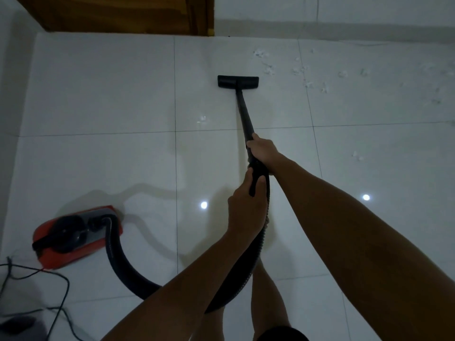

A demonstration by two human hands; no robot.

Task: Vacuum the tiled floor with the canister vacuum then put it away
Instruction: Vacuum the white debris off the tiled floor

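Observation:
A red canister vacuum (73,237) sits on the white tiled floor (98,94) at the lower left. Its black ribbed hose (123,264) curves from the canister up to a black wand (245,114). The wand ends in a flat black floor nozzle (238,81) resting on the tiles ahead of me. My right hand (262,150) grips the wand higher up. My left hand (246,210) grips the handle just below it, where the hose joins. Small white scraps of debris (302,72) lie scattered to the right of the nozzle.
A wooden door (118,13) stands at the far wall, top left. A white wall with skirting (344,23) runs along the back right. A black power cord (56,289) trails over the floor at the bottom left. My bare legs (268,299) are below the hose.

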